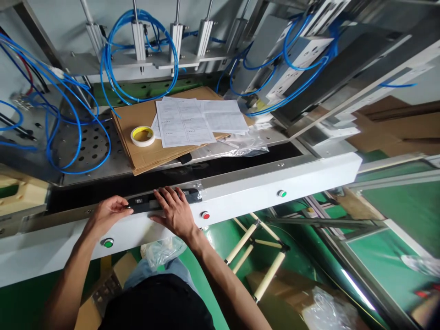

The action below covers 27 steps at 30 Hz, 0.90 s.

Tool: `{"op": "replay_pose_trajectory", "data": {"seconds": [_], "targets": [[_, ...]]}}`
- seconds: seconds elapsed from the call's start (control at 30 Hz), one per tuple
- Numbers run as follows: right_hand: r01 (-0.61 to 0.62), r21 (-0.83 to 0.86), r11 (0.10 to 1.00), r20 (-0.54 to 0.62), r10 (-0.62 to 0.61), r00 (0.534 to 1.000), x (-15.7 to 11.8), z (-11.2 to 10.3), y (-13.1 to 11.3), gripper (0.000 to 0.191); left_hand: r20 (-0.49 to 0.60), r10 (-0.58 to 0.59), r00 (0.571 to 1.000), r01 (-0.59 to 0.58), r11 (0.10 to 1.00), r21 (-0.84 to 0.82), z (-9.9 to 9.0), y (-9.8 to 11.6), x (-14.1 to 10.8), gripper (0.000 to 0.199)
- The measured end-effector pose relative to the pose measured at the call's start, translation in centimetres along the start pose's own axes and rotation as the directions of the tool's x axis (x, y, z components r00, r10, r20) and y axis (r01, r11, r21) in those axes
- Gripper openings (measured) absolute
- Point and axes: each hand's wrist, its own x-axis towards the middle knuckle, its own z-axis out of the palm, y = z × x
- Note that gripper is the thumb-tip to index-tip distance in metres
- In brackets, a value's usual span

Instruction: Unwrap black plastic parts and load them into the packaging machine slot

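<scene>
A long black part lies along the front ledge of the machine, its right end over a piece of clear plastic film. My left hand is at the part's left end, with thumb and fingertips pinched together there. Farther right, my right hand rests across the part with its fingers spread on top and the thumb toward the front face of the ledge.
Behind the ledge, cardboard sheets carry printed papers and a tape roll. Blue hoses hang around metal cylinders. Green buttons and a red button sit on the white front panel.
</scene>
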Motion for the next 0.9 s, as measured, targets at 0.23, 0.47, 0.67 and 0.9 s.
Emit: {"op": "replay_pose_trajectory", "data": {"seconds": [0.23, 0.47, 0.67, 0.9], "targets": [[-0.027, 0.001, 1.0, 0.039, 0.027, 0.999, -1.2, -0.4, 0.4, 0.062, -0.047, -0.033, 0.998, 0.029, 0.995, -0.091, -2.5, -0.6, 0.3, 0.039], [-0.06, -0.043, 0.997, 0.042, 0.062, 0.997, -1.9, -0.6, -0.6, 0.068, -0.171, 0.656, 0.735, -0.523, 0.71, 0.472, 0.7, -0.7, -4.6, 0.036], [-0.035, -0.089, 0.995, 0.048, 0.039, 0.998, -2.3, -0.7, -1.6, 0.072, 0.305, 0.721, 0.623, -0.599, 0.188, 0.779, 7.0, -1.0, -5.7, 0.054], [0.006, -0.073, 0.997, -0.003, -0.006, 1.0, -3.6, -1.4, -2.8, 0.085, 0.389, 0.67, 0.633, -0.617, 0.132, 0.776, 5.9, -1.7, -4.2, 0.047]]}}
